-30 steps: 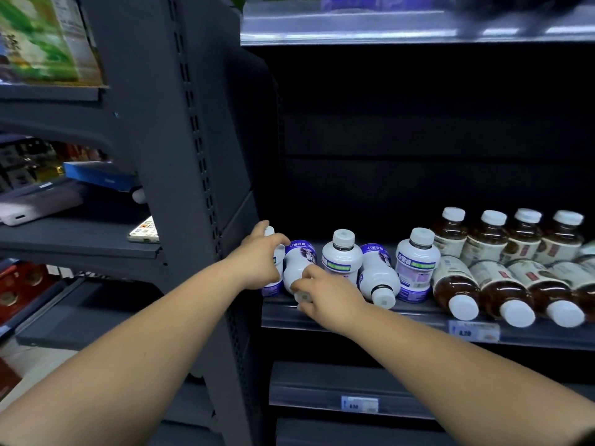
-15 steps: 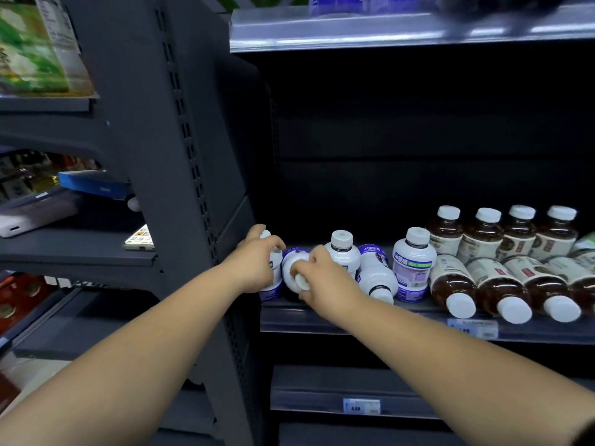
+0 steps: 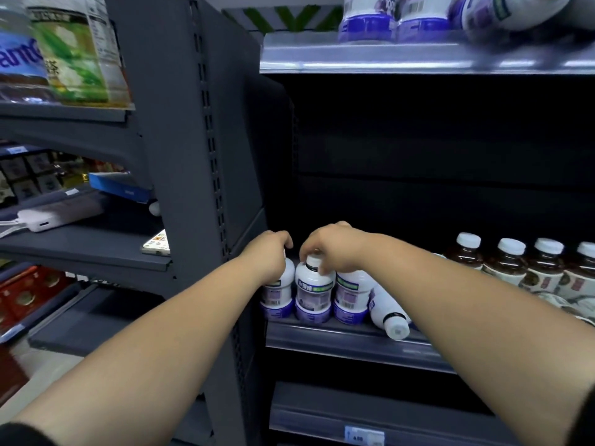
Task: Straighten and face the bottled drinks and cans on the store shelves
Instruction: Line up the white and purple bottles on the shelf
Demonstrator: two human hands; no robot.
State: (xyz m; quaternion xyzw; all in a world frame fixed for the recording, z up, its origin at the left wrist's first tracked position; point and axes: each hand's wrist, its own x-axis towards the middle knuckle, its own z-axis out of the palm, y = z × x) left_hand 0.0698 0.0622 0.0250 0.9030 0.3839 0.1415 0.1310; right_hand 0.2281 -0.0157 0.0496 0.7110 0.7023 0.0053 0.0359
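We see both grips at the left end of the dark shelf [image 3: 347, 341], just toward 6 o'clock from the middle of the view. The left grip [image 3: 269, 257] is curled over the top of the leftmost white bottle [image 3: 278, 292], hiding its cap. At its 3 o'clock, the right grip [image 3: 336, 249] pinches the cap of the second white bottle [image 3: 312, 292] from above, fingertips closed round it. Both bottles stand upright side by side, purple bases at the shelf lip. A third white bottle [image 3: 351, 297] stands just beside the second, at its 3 o'clock. Beyond it a fallen bottle [image 3: 388, 315] lies on its side, cap pointing toward 5 o'clock over the lip. Brown tea bottles [image 3: 507, 263] stand in a row farther toward 3 o'clock.
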